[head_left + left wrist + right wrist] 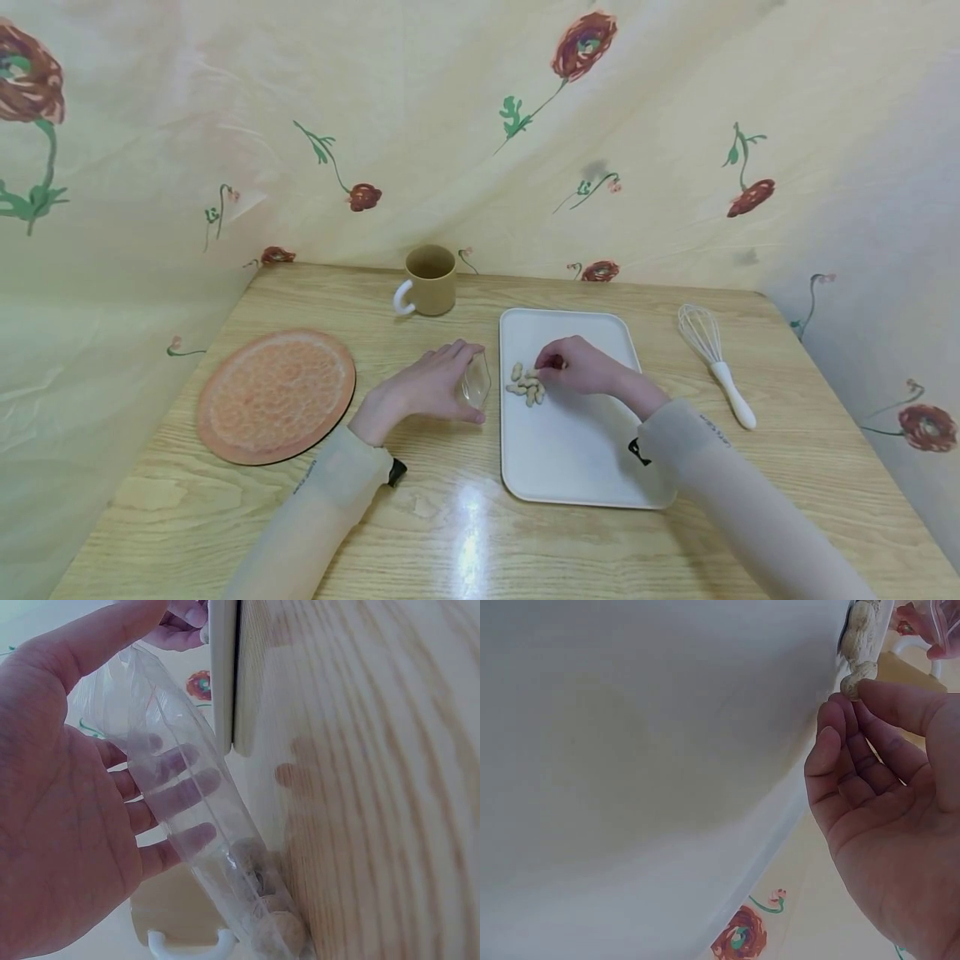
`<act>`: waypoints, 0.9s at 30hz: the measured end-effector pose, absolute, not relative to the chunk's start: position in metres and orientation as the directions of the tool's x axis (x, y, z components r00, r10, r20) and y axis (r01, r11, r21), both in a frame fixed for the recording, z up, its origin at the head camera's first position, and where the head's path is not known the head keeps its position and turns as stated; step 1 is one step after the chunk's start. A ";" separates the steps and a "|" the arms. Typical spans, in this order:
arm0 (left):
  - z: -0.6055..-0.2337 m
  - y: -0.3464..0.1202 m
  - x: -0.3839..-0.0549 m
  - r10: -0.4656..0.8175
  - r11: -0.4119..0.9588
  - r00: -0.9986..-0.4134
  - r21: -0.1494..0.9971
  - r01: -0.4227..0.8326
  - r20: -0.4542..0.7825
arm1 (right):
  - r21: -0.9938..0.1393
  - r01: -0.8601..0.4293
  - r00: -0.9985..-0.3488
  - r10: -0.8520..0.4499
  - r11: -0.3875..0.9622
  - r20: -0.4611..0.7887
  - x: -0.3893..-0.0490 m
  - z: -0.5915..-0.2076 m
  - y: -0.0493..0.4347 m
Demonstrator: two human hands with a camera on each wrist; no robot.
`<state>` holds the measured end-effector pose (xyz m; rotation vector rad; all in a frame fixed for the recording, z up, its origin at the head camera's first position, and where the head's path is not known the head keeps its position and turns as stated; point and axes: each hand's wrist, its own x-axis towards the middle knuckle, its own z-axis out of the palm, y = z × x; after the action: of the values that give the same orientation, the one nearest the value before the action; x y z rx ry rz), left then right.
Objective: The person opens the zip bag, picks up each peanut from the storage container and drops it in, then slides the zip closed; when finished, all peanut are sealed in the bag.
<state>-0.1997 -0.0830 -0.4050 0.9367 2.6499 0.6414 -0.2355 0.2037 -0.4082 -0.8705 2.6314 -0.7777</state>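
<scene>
On the white tray lies a small pile of peanuts in their shells, near its left edge. My right hand is over the tray beside that pile. Thumb and fingertips pinch one peanut, seen in the right wrist view. Just left of the tray, my left hand holds a clear plastic bag upright, thumb and fingers spread at its mouth. A few peanuts lie at the bottom of the bag, blurred through the plastic.
A tan mug with a white handle stands at the back of the wooden table. To the left lies a round orange-patterned mat. A white whisk rests right of the tray. Flowered cloth hangs behind.
</scene>
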 end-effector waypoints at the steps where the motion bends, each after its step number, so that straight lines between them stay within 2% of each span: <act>1: -0.405 -0.083 -0.200 0.644 0.696 -0.759 0.484 0.531 -0.093 | -0.562 -0.476 -0.787 -0.612 0.677 -0.070 -0.236 -0.408 0.205; 8: -0.405 -0.082 -0.200 0.649 0.694 -0.756 0.478 0.539 -0.088 | -0.572 -0.463 -0.800 -0.597 0.677 -0.059 -0.237 -0.399 0.207; 15: -0.405 -0.083 -0.199 0.651 0.686 -0.754 0.489 0.538 -0.084 | -0.583 -0.504 -0.784 -0.621 0.637 -0.002 -0.232 -0.380 0.200; 21: -0.406 -0.083 -0.199 0.655 0.679 -0.753 0.494 0.543 -0.072 | -0.595 -0.538 -0.756 -0.654 0.597 0.026 -0.225 -0.366 0.182; 27: -0.405 -0.083 -0.199 0.658 0.671 -0.750 0.504 0.545 -0.066 | -0.582 -0.595 -0.701 -0.713 0.554 0.037 -0.220 -0.366 0.162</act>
<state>-0.1990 -0.0826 -0.4045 0.9691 2.6442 0.6811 -0.2205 0.1617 -0.3657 -1.1022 2.5857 -0.8527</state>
